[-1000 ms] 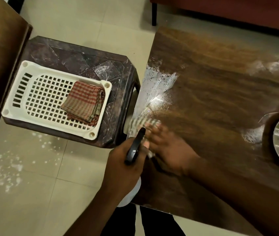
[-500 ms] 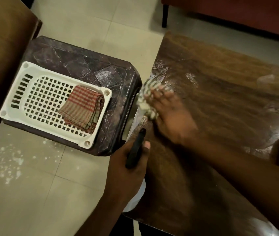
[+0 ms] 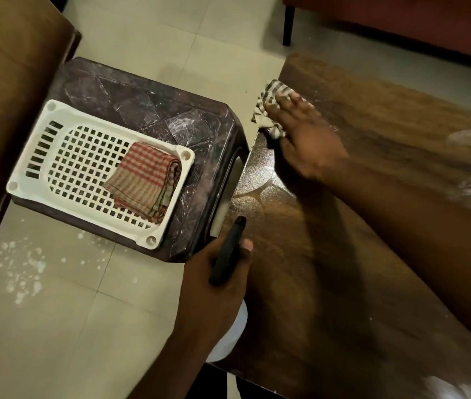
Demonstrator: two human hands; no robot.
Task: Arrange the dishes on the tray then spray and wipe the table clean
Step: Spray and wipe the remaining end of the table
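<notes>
My right hand (image 3: 300, 133) presses a grey checked cloth (image 3: 269, 102) flat against the far left corner of the wooden table (image 3: 372, 254), fingers straight over it. My left hand (image 3: 214, 286) grips a spray bottle (image 3: 227, 254) with a black head and a white body, held at the table's left edge. A white perforated tray (image 3: 84, 156) sits on a dark plastic stool (image 3: 148, 105) to the left. It holds a folded red checked cloth (image 3: 145, 180). No dishes are in view.
White smears (image 3: 464, 136) remain on the table's right part and at its near right corner. White spots (image 3: 21, 263) dot the tiled floor at lower left. A wooden surface (image 3: 7, 82) runs along the left; a red sofa (image 3: 401, 18) stands behind.
My right hand has swept the grey cloth away from me along the table's left edge to the far corner. The white film near that edge is gone. The plate at right has left view.
</notes>
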